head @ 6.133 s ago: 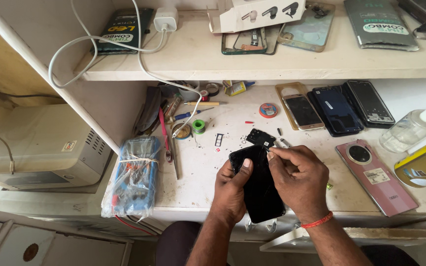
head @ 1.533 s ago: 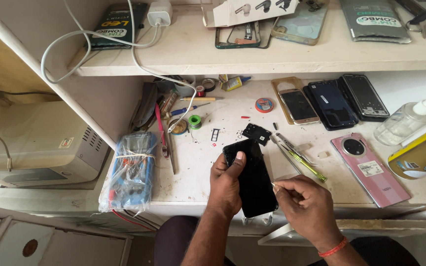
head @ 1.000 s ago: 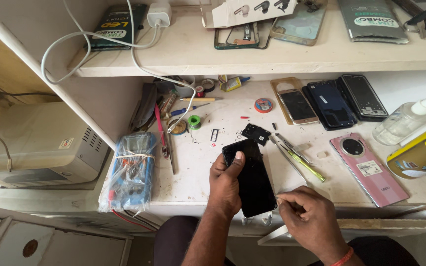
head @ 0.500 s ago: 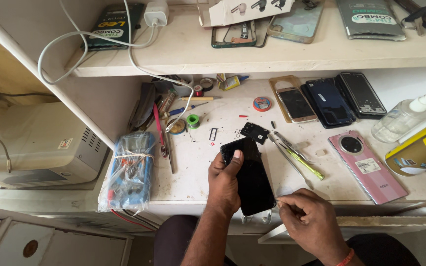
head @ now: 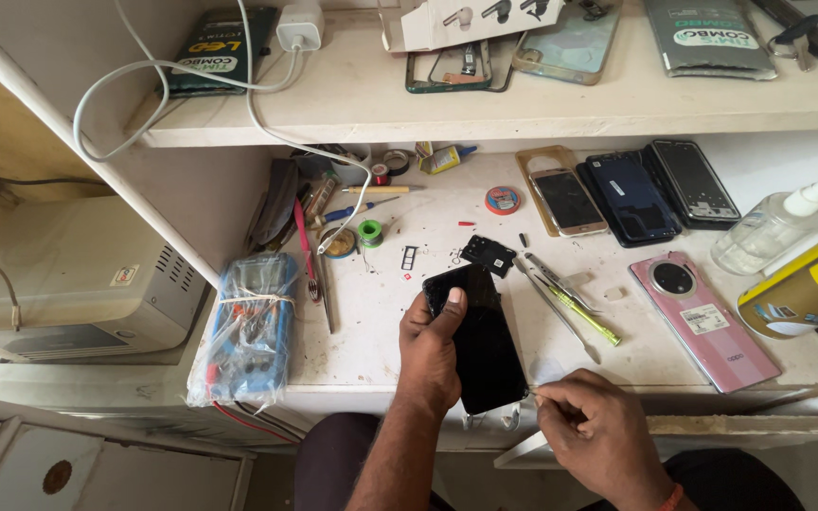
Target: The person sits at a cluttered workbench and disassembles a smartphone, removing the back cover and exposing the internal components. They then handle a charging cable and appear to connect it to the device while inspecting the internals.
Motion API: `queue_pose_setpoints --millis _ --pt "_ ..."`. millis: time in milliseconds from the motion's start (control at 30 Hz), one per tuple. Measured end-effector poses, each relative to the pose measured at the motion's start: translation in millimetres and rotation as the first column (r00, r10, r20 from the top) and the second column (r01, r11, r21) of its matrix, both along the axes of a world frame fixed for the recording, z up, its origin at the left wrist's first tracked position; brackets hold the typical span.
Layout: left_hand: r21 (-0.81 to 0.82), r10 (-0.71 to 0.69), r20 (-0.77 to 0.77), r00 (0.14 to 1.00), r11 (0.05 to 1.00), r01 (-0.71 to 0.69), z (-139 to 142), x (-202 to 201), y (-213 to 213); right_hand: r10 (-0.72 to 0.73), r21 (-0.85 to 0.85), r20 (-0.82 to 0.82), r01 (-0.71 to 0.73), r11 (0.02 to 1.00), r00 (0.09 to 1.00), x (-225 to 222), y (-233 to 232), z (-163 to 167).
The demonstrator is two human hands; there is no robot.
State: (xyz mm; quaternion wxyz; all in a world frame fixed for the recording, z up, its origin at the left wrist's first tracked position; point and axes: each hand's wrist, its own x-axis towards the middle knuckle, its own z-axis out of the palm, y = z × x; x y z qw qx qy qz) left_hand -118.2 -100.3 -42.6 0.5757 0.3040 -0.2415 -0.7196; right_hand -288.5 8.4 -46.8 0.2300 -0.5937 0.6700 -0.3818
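Phone [head: 481, 341] in left hand [head: 431, 355]

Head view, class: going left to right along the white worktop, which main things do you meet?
Wrapped blue multimeter → left hand → black phone → yellow-handled tool → pink phone → clear spray bottle.

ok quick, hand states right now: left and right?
Left hand: closed on the black phone, thumb on its face.
Right hand: fingers pinched at the phone's lower corner; what they hold cannot be told.
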Motion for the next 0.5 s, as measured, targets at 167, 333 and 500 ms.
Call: queue_pose_setpoints --millis 167,333,500 --pt "0.02 -0.006 -0.003 1.0 1.0 0.006 -1.7 -1.2 0.1 -0.005 -0.038 0.065 0.007 0.999 0.998 -0.4 3.3 -9.7" --pt "0.002 0.002 0.006 1.0 1.0 -0.002 -1.9 -0.5 -0.1 -0.031 -0.046 0.136 0.038 0.998 0.99 0.0 6.7 -26.1" --pt "0.017 0.007 -0.002 1.0 1.0 -0.007 -0.7 -0.7 -1.6 -0.108 0.003 0.239 0.111 0.994 0.965 0.4 13.2 -32.0"
